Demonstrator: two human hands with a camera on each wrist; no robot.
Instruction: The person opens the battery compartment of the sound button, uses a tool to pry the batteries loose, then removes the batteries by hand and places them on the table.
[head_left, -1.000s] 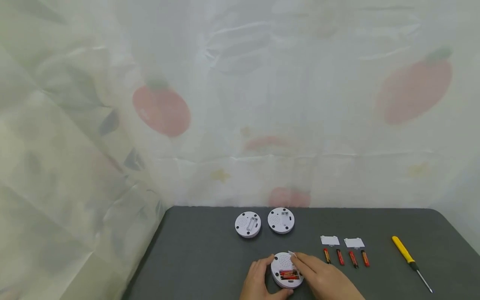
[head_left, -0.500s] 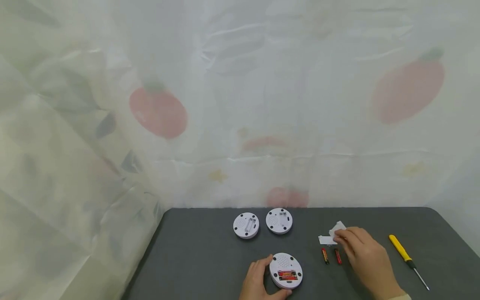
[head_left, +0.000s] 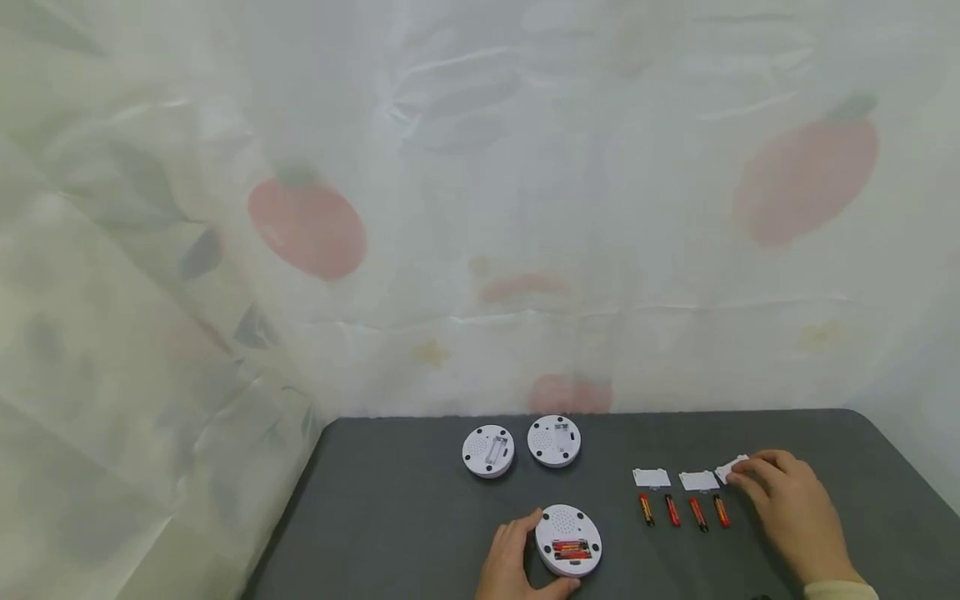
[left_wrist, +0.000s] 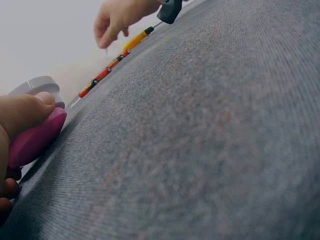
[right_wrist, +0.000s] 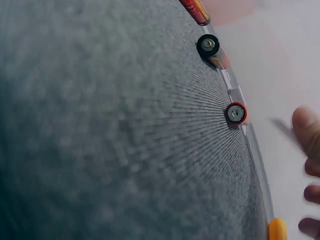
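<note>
My left hand (head_left: pixel 510 560) grips the rim of a round white battery-powered device (head_left: pixel 566 522) at the front of the table. Its battery compartment faces up, with red batteries (head_left: pixel 572 550) inside and no cover over them. A magenta underside (left_wrist: pixel 37 137) shows below the thumb in the left wrist view. At the right, my right hand (head_left: pixel 798 510) pinches a white battery cover (head_left: pixel 727 469), which is tilted beside two other covers. In the right wrist view the thumb (right_wrist: pixel 306 120) and a blurred thin edge are seen.
Two similar devices (head_left: pixel 488 451) (head_left: pixel 553 440) with open compartments stand at the back. Two flat white covers (head_left: pixel 651 477) (head_left: pixel 699 481) lie behind a row of several loose batteries (head_left: pixel 672 510). In the left wrist view, a yellow screwdriver (left_wrist: pixel 136 40) lies beyond the batteries.
My right hand has moved from the device to the right with the cover, past the other two covers. My left hand keeps its hold on the device.
</note>
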